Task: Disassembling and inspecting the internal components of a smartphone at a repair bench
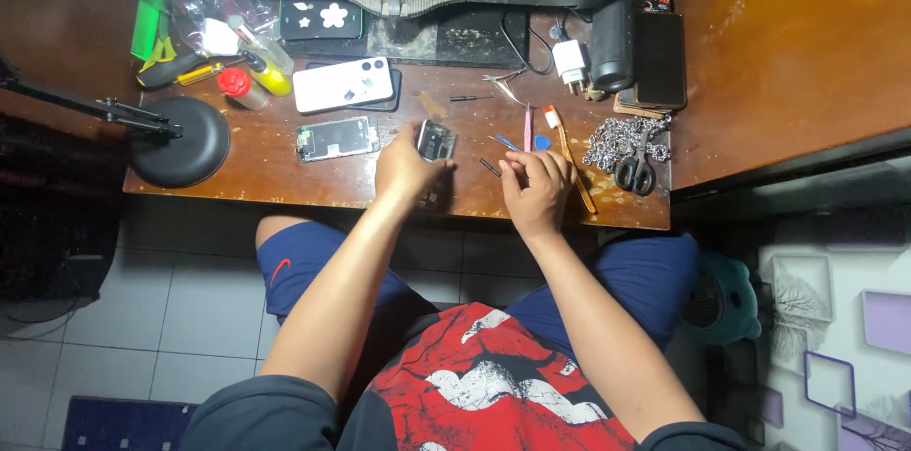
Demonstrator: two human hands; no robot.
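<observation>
My left hand (406, 169) is near the middle of a small wooden desk (285, 176) and grips a small rectangular phone part (436, 140) between thumb and fingers. My right hand (534, 187) rests just to its right, fingers curled; whether it pinches a thin dark tool (490, 166) lying beside it I cannot tell. An opened phone body (337, 138) lies left of my left hand. A white phone (343, 84) lies face down behind it.
A round black lamp base (180, 141) stands at the desk's left. Screwdrivers and small bottles (249, 81) crowd the back left. A toothbrush (567, 155), scissors (636, 169), a metal chain (617, 138), a black phone (660, 59) and a charger (571, 60) lie at the right.
</observation>
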